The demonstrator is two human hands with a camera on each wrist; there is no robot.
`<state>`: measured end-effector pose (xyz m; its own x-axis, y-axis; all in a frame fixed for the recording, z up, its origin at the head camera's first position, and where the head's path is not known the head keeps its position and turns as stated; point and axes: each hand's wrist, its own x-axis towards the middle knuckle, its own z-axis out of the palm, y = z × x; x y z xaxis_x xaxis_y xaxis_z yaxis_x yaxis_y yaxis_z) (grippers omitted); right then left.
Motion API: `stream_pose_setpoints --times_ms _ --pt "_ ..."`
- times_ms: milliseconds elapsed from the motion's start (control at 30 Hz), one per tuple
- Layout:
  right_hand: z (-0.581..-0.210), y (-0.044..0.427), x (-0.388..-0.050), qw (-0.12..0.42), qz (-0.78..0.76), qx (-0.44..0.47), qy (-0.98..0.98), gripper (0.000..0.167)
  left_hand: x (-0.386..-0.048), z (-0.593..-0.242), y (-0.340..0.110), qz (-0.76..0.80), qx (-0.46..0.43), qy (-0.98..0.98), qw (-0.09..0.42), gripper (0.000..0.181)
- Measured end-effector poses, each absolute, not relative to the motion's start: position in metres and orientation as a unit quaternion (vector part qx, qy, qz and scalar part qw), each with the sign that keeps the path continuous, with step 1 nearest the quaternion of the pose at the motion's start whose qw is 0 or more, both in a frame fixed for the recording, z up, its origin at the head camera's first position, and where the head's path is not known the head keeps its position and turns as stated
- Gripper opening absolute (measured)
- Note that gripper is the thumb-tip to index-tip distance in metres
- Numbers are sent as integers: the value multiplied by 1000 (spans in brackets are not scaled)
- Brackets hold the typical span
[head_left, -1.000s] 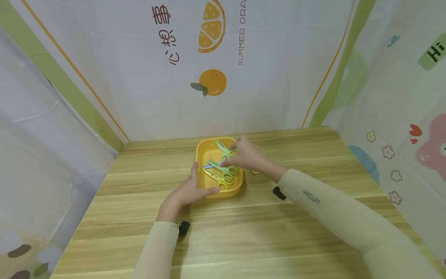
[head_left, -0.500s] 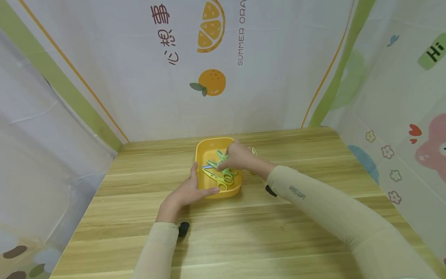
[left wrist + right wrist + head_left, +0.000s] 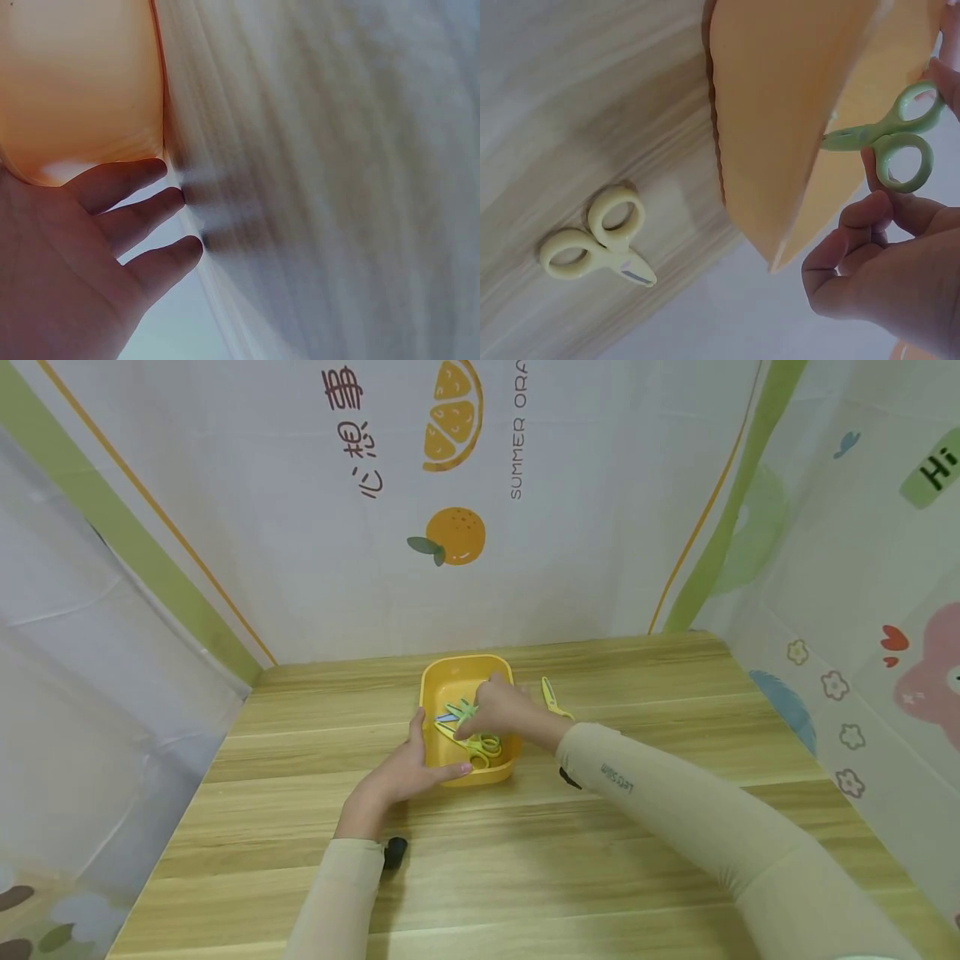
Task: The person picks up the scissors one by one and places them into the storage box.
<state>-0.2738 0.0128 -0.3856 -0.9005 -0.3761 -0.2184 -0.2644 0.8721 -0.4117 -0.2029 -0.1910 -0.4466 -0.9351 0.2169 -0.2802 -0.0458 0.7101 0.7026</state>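
Observation:
A yellow plastic bin point(image 3: 450, 670) stands on the table with several scissors in it, among them yellow scissors point(image 3: 480, 752) and a blue blade point(image 3: 446, 718). My left hand point(image 3: 401, 768) spans its near left corner, fingers extended along the left wall and thumb at the near rim. Those fingers point(image 3: 154, 217) look straight in the left wrist view. Over the right side of the bin, my right hand point(image 3: 501, 710) pinches green scissors point(image 3: 904, 139) near the finger loops, blades pointing into the bin. From the head, this hand hides part of the contents.
Pale yellow scissors point(image 3: 551, 695) lie on the wooden table point(image 3: 480, 877), just right of the bin and partly under my right wrist. A white printed curtain point(image 3: 570, 543) hangs behind the table's far edge, with more cloth at both sides.
My right hand has moved left and toward the near side over the bin, bringing the green scissors along. The yellow scissors on the table have come into sight. My left hand stays in place.

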Motion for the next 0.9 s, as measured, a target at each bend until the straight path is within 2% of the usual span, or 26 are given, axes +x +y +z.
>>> stream_pose_setpoints --times_ms 300,667,900 --pt "-393 8 -269 147 -195 -169 955 48 -203 -447 -191 378 50 908 173 141" --pt "-392 12 -273 124 -207 -199 950 59 -201 -446 -190 376 54 910 166 138" --pt "-386 28 -279 112 -210 -198 951 49 -203 -446 -190 380 51 909 161 138"
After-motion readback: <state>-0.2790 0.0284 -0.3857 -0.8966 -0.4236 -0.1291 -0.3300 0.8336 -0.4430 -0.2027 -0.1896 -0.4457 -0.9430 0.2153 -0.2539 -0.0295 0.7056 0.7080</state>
